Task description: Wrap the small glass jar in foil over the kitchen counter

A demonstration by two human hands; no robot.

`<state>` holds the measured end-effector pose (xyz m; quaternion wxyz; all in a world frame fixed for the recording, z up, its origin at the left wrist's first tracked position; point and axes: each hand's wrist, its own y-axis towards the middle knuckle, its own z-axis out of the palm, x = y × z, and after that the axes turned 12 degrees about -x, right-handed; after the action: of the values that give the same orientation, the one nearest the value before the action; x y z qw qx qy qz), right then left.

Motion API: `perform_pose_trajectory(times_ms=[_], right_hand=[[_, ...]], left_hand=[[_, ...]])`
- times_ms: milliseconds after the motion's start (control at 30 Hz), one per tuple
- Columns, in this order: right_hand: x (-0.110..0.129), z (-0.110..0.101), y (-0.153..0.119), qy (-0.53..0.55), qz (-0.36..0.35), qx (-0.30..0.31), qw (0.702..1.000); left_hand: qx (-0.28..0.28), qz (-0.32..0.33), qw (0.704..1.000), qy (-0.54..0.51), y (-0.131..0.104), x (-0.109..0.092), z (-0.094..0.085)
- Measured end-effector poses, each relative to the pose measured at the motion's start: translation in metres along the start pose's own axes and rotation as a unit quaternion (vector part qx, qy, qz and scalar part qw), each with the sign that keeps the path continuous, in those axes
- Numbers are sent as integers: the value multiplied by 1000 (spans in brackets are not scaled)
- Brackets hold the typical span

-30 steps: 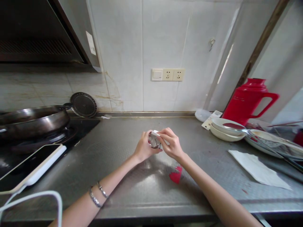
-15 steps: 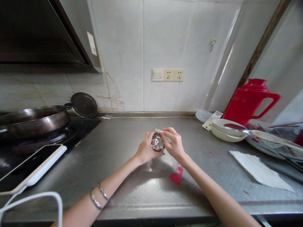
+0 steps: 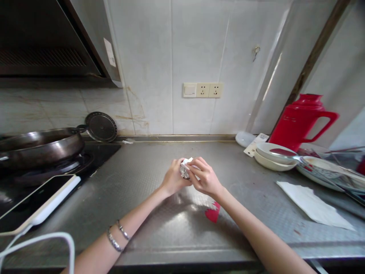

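The left hand (image 3: 172,178) curls around a small, round, shiny silver thing (image 3: 184,173) near the middle of the grey metal counter (image 3: 159,236). The right hand (image 3: 205,179) has its fingers pinched close together on a small white scrap (image 3: 187,161) at the top of the silver thing. The fingers hide most of the silver thing, so its full shape is hard to see. I cannot tell if its bottom touches the counter.

A bright red scrap with a torn edge (image 3: 211,215) lies on the counter, just left of the right arm. Two silver bracelets (image 3: 114,242) go around the left arm; both arms are cut off at the near edge.

On the right lies a flat white paper sheet (image 3: 310,205). Farther back, a pair of cream round bowls (image 3: 269,163) sits in front of a red plastic jug with a handle (image 3: 295,123), hiding part of its bottom. On the left, a big shiny metal pan (image 3: 48,148) is cut off by the picture's edge, and its inside is too dark to make out.
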<state>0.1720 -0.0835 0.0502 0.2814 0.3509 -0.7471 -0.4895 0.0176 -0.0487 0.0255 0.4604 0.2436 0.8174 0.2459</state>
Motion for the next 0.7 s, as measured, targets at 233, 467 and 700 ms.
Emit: perform_pose_trajectory(times_ms=[233,467,700], right_hand=[[7,4,-3,19,11,3,1000],[8,2,1,82,159,-103,979],[-10,2,1,58,252,-160,953]], left_hand=[[-19,-27,999,3,1,5,0],[-37,-31,998,-50,6,7,2],[-32,-53,994,-94,1,-8,3]])
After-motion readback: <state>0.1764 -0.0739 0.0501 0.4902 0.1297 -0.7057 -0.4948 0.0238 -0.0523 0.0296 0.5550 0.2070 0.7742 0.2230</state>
